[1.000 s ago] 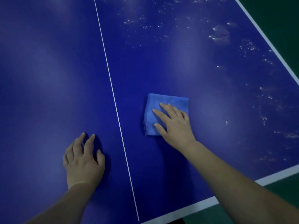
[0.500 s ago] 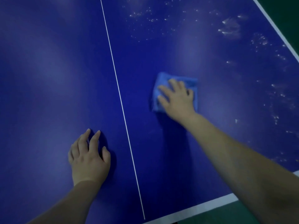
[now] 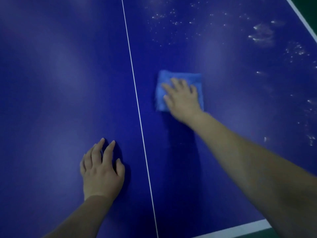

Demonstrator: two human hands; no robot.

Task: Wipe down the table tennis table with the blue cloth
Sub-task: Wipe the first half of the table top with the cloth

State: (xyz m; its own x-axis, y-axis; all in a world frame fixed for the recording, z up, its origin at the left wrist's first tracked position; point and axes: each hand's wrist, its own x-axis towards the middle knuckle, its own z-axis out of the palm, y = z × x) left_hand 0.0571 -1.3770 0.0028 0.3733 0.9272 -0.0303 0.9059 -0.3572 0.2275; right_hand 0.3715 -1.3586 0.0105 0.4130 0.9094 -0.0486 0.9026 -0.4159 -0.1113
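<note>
The dark blue table tennis table [image 3: 60, 83] fills the view, split by a thin white centre line [image 3: 135, 86]. A folded blue cloth [image 3: 180, 76] lies flat on the table just right of that line. My right hand [image 3: 181, 98] presses on the cloth with spread, straight fingers and covers its near half. On the left half, my left hand [image 3: 101, 170] rests flat on the bare table surface with its fingers spread, holding nothing. Both hands are slightly blurred.
White specks and smears [image 3: 262, 35] dot the table's far right area. The white near edge stripe [image 3: 243, 229] runs along the bottom right, and the right side stripe [image 3: 301, 18] crosses the top right corner, with green floor beyond.
My right hand has pushed the cloth away from me across the table, from near the front edge to mid-table. My left hand has stayed planted on the left half.
</note>
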